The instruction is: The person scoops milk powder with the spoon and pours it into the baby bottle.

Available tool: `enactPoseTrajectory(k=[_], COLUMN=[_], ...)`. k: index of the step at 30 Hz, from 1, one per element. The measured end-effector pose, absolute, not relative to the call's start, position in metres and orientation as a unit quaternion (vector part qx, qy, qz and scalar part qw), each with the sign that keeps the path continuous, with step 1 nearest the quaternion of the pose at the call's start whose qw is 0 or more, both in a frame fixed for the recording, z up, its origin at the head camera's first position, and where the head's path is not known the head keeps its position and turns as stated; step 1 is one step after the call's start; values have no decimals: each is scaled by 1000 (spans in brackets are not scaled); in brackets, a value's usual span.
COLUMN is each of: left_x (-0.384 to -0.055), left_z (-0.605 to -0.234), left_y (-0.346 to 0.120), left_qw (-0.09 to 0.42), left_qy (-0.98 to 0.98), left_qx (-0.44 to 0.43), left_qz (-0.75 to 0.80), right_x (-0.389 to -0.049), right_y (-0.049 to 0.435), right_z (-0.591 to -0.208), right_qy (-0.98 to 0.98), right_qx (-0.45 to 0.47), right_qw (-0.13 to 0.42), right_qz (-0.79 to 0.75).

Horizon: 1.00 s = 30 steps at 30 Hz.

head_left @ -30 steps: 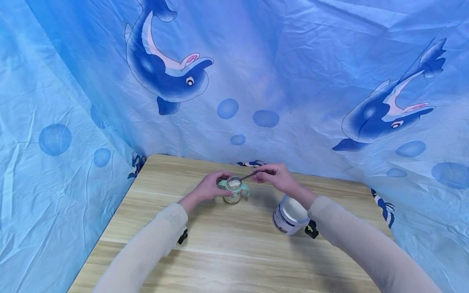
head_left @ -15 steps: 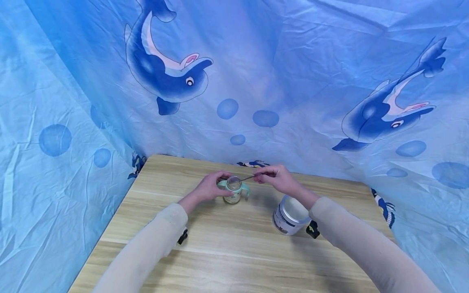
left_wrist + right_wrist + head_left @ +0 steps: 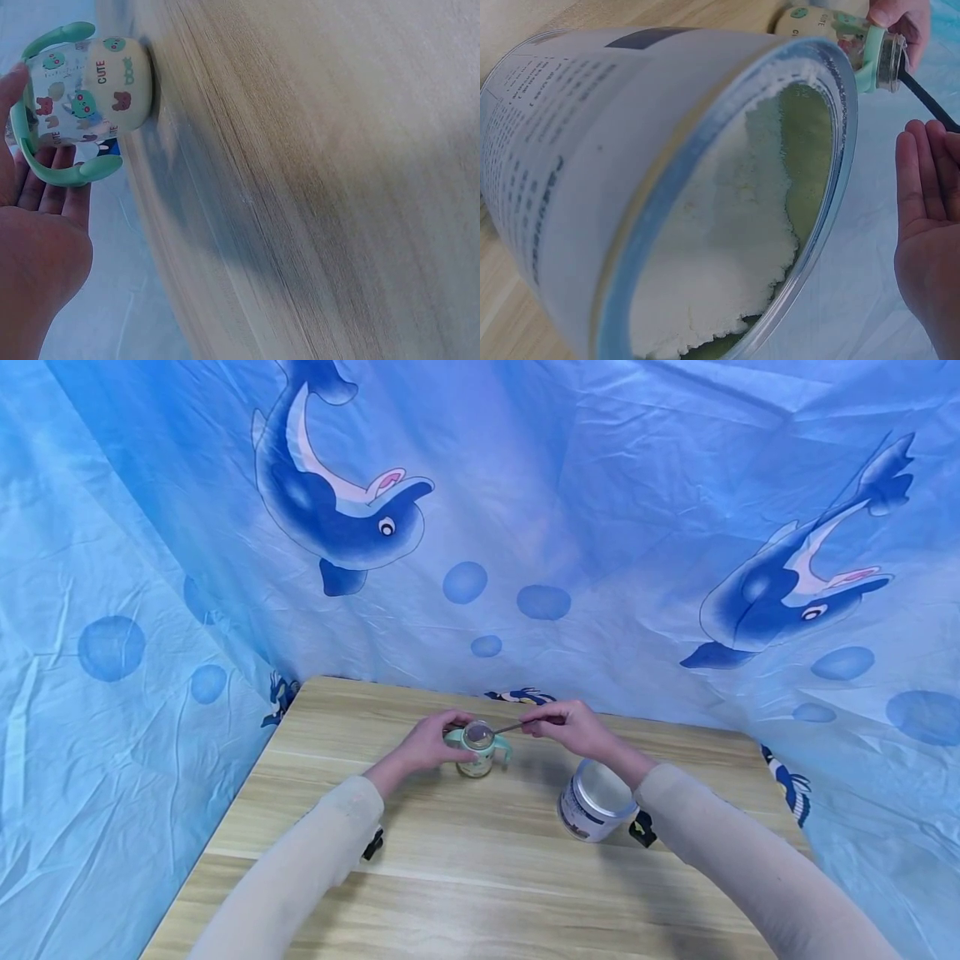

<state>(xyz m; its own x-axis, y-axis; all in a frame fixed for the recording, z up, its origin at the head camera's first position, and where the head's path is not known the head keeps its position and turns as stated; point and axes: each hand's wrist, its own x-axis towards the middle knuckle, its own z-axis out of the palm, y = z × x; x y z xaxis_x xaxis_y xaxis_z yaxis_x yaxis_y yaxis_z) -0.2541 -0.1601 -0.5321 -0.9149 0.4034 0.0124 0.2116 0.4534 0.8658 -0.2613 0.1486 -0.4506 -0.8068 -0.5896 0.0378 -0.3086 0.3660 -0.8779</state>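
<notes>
A clear baby bottle (image 3: pixel 476 767) with mint-green handles and printed cartoon figures stands uncapped on the wooden table. My left hand (image 3: pixel 429 745) grips it around its upper part; in the left wrist view the fingers (image 3: pixel 54 187) pass behind a handle. My right hand (image 3: pixel 572 729) pinches the handle of a dark, long-handled scoop (image 3: pixel 928 99), whose far end is at the bottle's mouth. Nearer to me, below my right wrist, is an open tin (image 3: pixel 583 814) with a printed label. Off-white powder (image 3: pixel 720 225) lies inside it, with some bare inner wall showing.
The wooden table (image 3: pixel 450 893) ends at the back against a blue curtain (image 3: pixel 630 635) printed with dolphins. Small black pieces show beside both forearms, one near the tin (image 3: pixel 642 829).
White powder seen at the bottle's mouth a second ago no longer shows there. The scoop's handle has come down to a flatter slant. My left hand and the bottle stay in place.
</notes>
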Motion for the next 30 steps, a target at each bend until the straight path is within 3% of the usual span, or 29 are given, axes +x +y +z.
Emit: enactPoseTrajectory(k=[30], left_x=[-255], left_z=[-535], left_y=[-159], left_qw=[97], left_qy=[846], left_qx=[172], left_qz=[495], right_x=[-262], right_y=[146], right_z=[-447], right_qy=[798], right_qx=[-248], right_qw=[137], right_qz=[-532])
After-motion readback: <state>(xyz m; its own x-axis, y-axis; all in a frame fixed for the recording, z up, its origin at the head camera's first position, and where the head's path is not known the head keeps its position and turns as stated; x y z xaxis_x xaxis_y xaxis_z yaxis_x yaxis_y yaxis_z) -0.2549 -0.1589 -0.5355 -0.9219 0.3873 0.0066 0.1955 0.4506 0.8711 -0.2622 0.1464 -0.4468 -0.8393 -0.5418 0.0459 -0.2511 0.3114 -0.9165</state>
